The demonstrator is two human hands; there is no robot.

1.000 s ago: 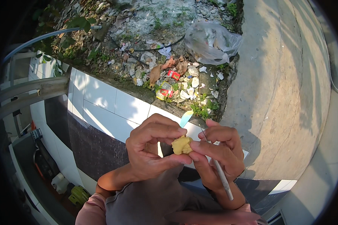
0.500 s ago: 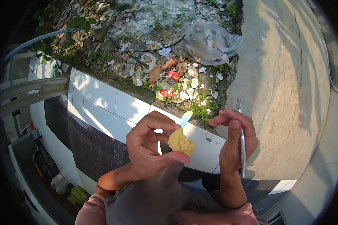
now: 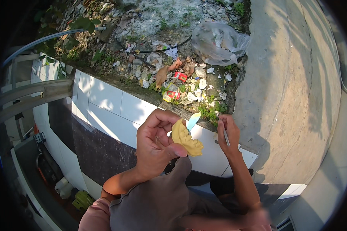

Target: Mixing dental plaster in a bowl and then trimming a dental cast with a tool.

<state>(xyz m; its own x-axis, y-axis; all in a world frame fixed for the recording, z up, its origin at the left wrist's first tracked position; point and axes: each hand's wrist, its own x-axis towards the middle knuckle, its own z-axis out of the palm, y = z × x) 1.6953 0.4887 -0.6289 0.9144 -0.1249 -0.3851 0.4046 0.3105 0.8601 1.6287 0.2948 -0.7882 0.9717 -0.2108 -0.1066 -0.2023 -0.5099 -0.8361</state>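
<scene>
My left hand (image 3: 154, 140) pinches a yellow dental cast (image 3: 185, 140) between thumb and fingers, a curved piece with a row of tooth-like bumps along its right side. Just behind its top edge shows a pale blue, leaf-shaped patch (image 3: 193, 120) with a yellow tip; whether it is joined to the cast I cannot make out. To the right and apart from the cast, my right hand (image 3: 228, 133) is closed on a slim silver metal knife (image 3: 226, 138). Its handle points down toward my wrist, and the blade end is hidden by my fingers.
Beyond my hands lies a rubble bed (image 3: 196, 88) with stones, weeds and litter. A clear plastic bag (image 3: 219, 44) rests on it. White tiles (image 3: 104, 100) edge it, with a concrete slab (image 3: 289, 96) to the right. A wooden rail (image 3: 38, 96) stands at left.
My right hand has turned and shifted left, its fingers now closed round the knife that lay along the palm. The dental cast has been turned in my left hand, so its arch shows more.
</scene>
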